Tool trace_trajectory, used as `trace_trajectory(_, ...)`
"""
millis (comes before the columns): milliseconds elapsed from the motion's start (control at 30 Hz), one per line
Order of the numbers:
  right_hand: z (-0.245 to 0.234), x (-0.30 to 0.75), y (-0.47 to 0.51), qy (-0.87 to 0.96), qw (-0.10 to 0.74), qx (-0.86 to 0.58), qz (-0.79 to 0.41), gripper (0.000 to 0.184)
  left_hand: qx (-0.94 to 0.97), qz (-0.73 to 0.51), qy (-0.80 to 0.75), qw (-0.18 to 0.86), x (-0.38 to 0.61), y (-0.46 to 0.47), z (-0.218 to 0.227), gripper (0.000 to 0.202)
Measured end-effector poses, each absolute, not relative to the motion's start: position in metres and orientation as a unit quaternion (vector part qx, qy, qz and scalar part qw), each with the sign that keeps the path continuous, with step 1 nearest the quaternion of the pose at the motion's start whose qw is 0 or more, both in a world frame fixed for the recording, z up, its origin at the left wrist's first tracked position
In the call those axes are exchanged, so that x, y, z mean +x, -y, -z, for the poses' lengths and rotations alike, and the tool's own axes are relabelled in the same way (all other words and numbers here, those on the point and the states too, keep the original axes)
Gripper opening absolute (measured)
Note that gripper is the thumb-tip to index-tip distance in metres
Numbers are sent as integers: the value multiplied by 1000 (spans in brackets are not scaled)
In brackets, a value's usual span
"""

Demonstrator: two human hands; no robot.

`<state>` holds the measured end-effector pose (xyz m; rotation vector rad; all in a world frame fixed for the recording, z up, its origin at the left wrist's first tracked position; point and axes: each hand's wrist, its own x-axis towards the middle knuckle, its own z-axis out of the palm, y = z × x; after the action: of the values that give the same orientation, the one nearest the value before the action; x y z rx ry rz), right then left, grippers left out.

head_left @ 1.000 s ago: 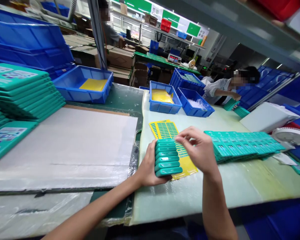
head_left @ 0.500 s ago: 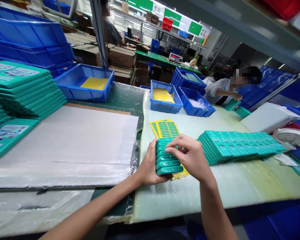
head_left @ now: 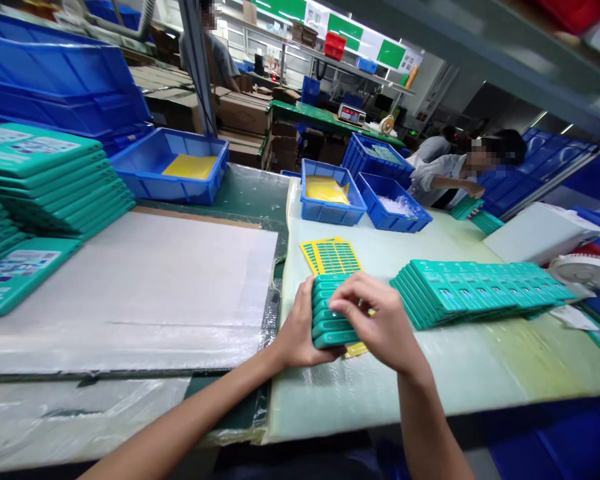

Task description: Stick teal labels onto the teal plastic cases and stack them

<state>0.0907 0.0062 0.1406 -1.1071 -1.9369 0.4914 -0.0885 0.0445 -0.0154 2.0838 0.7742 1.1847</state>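
Observation:
My left hand (head_left: 299,331) is wrapped round a short stack of green flat cases (head_left: 330,328), holding it edge-on above the table. My right hand (head_left: 375,317) is closed in a pinch, thumb against forefinger, at the front edges of the stack. Whatever sits between those fingertips is too small or hidden to make out. Just behind the stack lie yellow sheets of green labels (head_left: 334,256), partly covered by it. To the right, a long slanted row of green cases (head_left: 480,290) rests on the pale table mat.
Blue bins (head_left: 333,212) with yellow sheets and clear bags stand at the back. Tall piles of green cases (head_left: 55,187) stand left beside a white board (head_left: 180,287). A co-worker (head_left: 443,180) handles green cases at the far right. A round white fan (head_left: 585,273) is at the right edge.
My right hand has shifted slightly left and down along the stack's edges, still pinched. My left hand keeps its hold on the stack.

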Motion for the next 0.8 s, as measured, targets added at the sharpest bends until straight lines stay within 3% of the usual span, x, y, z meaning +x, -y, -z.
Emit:
trace_trajectory(100, -134, 79, -2, 793, 362, -442, -212, 17, 791, -434, -304, 305, -89, -44, 17, 151)
trace_trajectory(233, -133, 97, -3, 796, 323, -497, -123, 19, 784, -445, -301, 311, -89, -44, 16, 156)
trace_trajectory(500, -145, 116, -2, 770, 399, -477, -140, 19, 779, -461, -288, 313, -88, -45, 13, 152)
trace_trajectory(667, -142, 129, -6, 718, 433, -542, -52, 21, 779, -461, -288, 312, -88, -46, 13, 153)
trace_trajectory(800, -138, 124, -8, 698, 463, -535, -108, 20, 776, -456, -291, 324, -89, -44, 11, 148)
